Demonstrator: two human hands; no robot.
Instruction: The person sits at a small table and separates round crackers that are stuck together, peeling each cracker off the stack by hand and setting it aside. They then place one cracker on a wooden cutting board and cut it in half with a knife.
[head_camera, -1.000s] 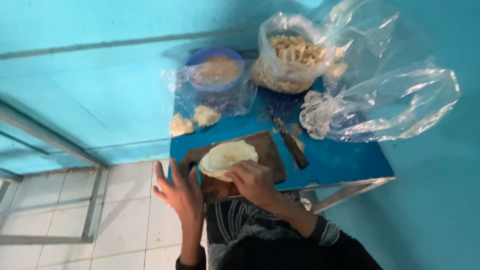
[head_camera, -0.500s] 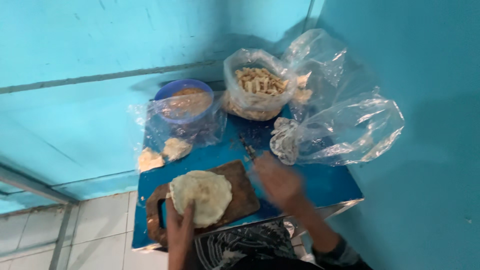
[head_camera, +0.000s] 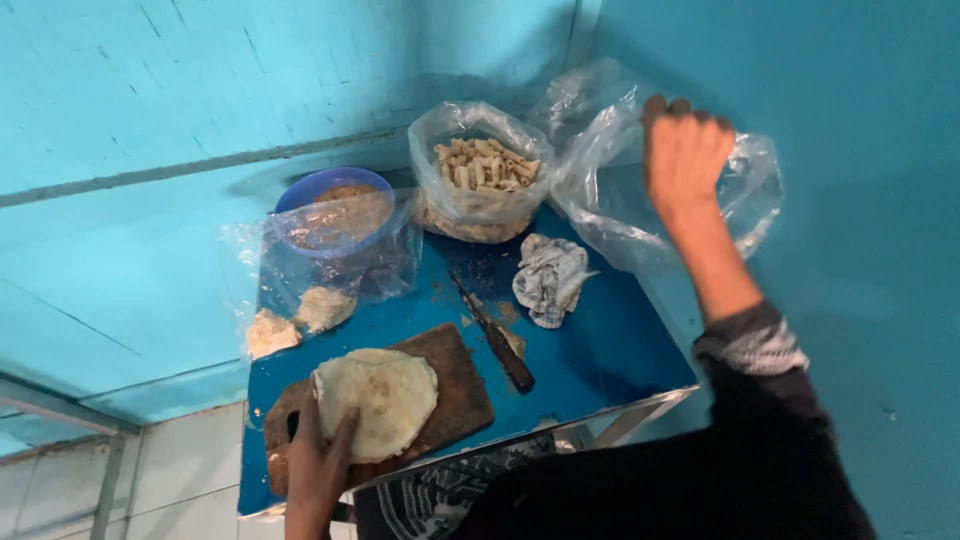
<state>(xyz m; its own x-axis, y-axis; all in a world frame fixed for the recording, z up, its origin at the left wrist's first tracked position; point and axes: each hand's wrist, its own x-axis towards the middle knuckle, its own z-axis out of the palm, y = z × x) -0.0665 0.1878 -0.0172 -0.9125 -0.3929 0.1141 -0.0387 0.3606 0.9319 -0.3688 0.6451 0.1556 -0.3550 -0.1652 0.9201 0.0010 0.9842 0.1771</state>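
A small blue counter (head_camera: 600, 350) stands in a corner of turquoise walls. At its back left sits a blue bowl (head_camera: 335, 200) of brownish filling, wrapped in a clear plastic bag. Beside it, at the back centre, an open clear bag holds a heap of pale rolled pieces (head_camera: 483, 165). Two lumps of dough (head_camera: 298, 320) lie just in front of the bowl, at the counter's left edge. A knife (head_camera: 495, 335) lies between the wooden board (head_camera: 460, 385) and a crumpled patterned cloth (head_camera: 550, 278), its dark handle toward the person. A large empty clear plastic bag (head_camera: 610, 210) fills the back right corner, behind the cloth.

The flat round of dough (head_camera: 378, 400) lies on the wooden board at the front left of the counter, covering most of the board's left half.

The left hand (head_camera: 318, 465) rests at the near edge of the board. Its fingers (head_camera: 345, 430) are slightly parted and laid against the lower left rim of the dough round; the thumb touches the board beside it. It grips nothing.

The right hand (head_camera: 685, 150) is raised at the back right corner, seen from the back, against the top of the large plastic bag. Its fingers are curled forward and close together; whether they pinch the plastic cannot be told. The dark sleeve covers the counter's front right corner.
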